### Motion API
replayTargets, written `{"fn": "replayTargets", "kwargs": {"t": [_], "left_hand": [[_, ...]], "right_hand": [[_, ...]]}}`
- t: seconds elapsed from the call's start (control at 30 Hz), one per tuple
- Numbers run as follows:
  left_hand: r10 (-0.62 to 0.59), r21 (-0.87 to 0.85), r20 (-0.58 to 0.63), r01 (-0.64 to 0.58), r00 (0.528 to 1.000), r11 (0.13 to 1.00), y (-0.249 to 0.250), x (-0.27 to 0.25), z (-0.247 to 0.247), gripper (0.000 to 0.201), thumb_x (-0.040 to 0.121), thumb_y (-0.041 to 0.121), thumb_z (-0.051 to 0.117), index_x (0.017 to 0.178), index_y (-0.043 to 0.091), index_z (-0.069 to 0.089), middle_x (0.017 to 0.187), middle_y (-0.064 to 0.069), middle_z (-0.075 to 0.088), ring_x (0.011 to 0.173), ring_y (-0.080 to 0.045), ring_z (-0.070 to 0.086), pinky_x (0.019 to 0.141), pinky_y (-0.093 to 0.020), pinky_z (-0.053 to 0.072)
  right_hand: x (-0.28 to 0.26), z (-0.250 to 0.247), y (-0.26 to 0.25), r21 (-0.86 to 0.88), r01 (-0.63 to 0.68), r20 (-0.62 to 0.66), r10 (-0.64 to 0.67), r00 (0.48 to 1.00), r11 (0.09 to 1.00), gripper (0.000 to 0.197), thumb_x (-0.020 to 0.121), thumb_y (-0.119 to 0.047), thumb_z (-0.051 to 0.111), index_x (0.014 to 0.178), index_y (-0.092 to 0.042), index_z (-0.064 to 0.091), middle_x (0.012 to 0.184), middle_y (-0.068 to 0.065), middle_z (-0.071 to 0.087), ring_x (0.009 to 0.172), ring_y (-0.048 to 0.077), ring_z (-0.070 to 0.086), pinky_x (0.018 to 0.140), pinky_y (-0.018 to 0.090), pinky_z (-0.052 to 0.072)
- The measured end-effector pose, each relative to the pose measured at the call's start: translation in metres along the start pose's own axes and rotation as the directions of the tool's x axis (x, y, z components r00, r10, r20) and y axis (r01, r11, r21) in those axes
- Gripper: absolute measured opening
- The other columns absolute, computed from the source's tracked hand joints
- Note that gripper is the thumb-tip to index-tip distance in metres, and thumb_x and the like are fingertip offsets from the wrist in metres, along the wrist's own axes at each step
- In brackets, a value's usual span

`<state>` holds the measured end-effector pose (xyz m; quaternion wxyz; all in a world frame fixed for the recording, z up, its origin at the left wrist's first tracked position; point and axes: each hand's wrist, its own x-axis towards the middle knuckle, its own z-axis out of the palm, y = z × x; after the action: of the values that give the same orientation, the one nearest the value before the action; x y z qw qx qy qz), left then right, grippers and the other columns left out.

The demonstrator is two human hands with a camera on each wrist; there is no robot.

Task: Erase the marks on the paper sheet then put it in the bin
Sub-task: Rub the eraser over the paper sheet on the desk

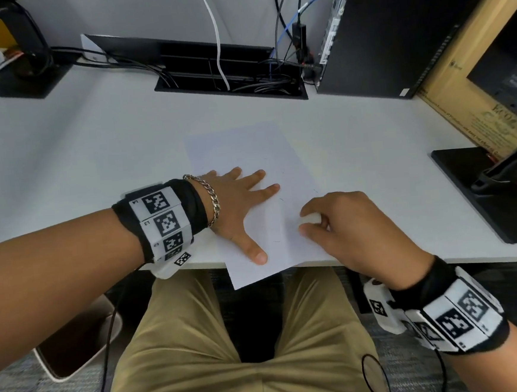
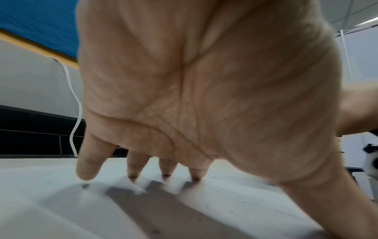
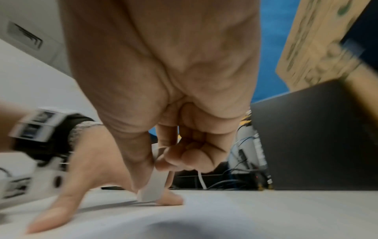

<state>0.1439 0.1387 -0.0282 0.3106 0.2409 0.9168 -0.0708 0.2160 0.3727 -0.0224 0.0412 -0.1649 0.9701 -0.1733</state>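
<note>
A white paper sheet point(image 1: 247, 147) lies on the white desk, its near corner hanging over the front edge. Faint small marks show on it near the hands. My left hand point(image 1: 239, 203) lies flat on the sheet with fingers spread, pressing it down; in the left wrist view its fingertips point(image 2: 132, 174) touch the paper point(image 2: 235, 202). My right hand point(image 1: 339, 220) pinches a white eraser point(image 1: 310, 219) and holds its end on the sheet just right of the left hand. The right wrist view shows the eraser point(image 3: 153, 189) between thumb and fingers, touching the paper point(image 3: 245, 210). No bin is in view.
A black computer tower point(image 1: 392, 30) and a cardboard box point(image 1: 463, 65) stand at the back right. A black monitor base point(image 1: 498, 195) sits at the right. An open cable tray point(image 1: 229, 74) with cables lies behind the sheet. Another black stand point(image 1: 16, 78) is at the back left.
</note>
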Motion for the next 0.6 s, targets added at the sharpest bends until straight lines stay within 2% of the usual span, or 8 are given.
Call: {"fn": "replayTargets", "kwargs": {"t": [0.13,0.2,0.27,0.33,0.4,0.47,0.6], "left_hand": [[-0.082,0.033,-0.034,0.083,0.996,0.996,0.007,-0.007,0.001,0.142,0.054,0.109,0.048,0.162,0.045,-0.019,0.174,0.002,-0.016,0.161,-0.034,0.004,0.128,-0.059,0.007],[-0.098,0.080,-0.039,0.100,0.994,0.992,0.009,-0.012,-0.004,0.142,0.055,0.108,0.048,0.165,0.038,-0.010,0.175,-0.003,0.000,0.157,-0.034,0.018,0.127,-0.056,0.015],[-0.077,0.103,-0.059,0.082,0.995,0.991,0.010,-0.014,-0.010,0.142,0.057,0.105,0.052,0.167,0.033,-0.001,0.173,-0.006,0.010,0.155,-0.034,0.023,0.126,-0.054,0.019],[-0.013,0.077,-0.050,0.017,0.999,0.997,0.012,-0.010,-0.013,0.139,0.061,0.099,0.060,0.167,0.036,-0.004,0.175,-0.003,-0.003,0.160,-0.033,0.008,0.128,-0.057,0.011],[0.053,0.032,-0.006,-0.053,0.999,0.998,0.015,-0.004,-0.015,0.138,0.063,0.094,0.068,0.162,0.047,-0.016,0.172,0.007,-0.023,0.161,-0.033,-0.011,0.127,-0.063,0.002],[0.086,0.022,0.033,-0.086,0.996,0.996,0.016,0.001,-0.015,0.138,0.063,0.090,0.073,0.157,0.055,-0.023,0.169,0.013,-0.031,0.159,-0.034,-0.018,0.125,-0.067,0.000],[0.083,0.030,0.058,-0.085,0.995,0.996,0.015,0.007,-0.014,0.141,0.061,0.089,0.075,0.154,0.057,-0.026,0.167,0.015,-0.035,0.158,-0.035,-0.022,0.124,-0.071,0.003]], "right_hand": [[-0.008,0.001,0.007,0.004,-0.037,0.017,0.037,0.999,0.999,0.030,0.099,-0.041,0.062,0.125,-0.028,0.069,0.089,-0.014,0.058,0.089,0.010,0.058,0.078,0.025,0.045],[-0.009,0.004,0.008,0.002,-0.048,0.036,0.047,0.998,0.999,0.031,0.099,-0.041,0.061,0.127,-0.029,0.068,0.091,-0.013,0.060,0.091,0.011,0.059,0.081,0.026,0.046],[-0.007,0.004,0.011,0.012,-0.064,0.039,0.064,0.997,0.998,0.030,0.099,-0.042,0.061,0.126,-0.030,0.068,0.092,-0.011,0.062,0.091,0.011,0.060,0.081,0.026,0.047],[-0.006,0.003,0.012,0.019,-0.066,0.041,0.065,0.997,0.998,0.029,0.098,-0.042,0.062,0.124,-0.031,0.069,0.092,-0.011,0.065,0.089,0.009,0.060,0.079,0.024,0.047],[-0.005,0.001,0.013,0.022,-0.067,0.054,0.065,0.996,0.998,0.029,0.097,-0.042,0.063,0.123,-0.031,0.070,0.094,-0.011,0.067,0.088,0.007,0.060,0.078,0.023,0.048],[-0.003,-0.002,0.013,0.027,-0.072,0.061,0.070,0.996,0.997,0.029,0.097,-0.042,0.063,0.123,-0.031,0.070,0.094,-0.011,0.067,0.088,0.006,0.060,0.078,0.022,0.048],[0.007,-0.002,0.010,-0.011,-0.048,0.032,0.048,0.998,0.999,0.032,0.098,-0.043,0.061,0.126,-0.030,0.068,0.099,-0.008,0.066,0.093,0.011,0.060,0.080,0.025,0.047]]}}
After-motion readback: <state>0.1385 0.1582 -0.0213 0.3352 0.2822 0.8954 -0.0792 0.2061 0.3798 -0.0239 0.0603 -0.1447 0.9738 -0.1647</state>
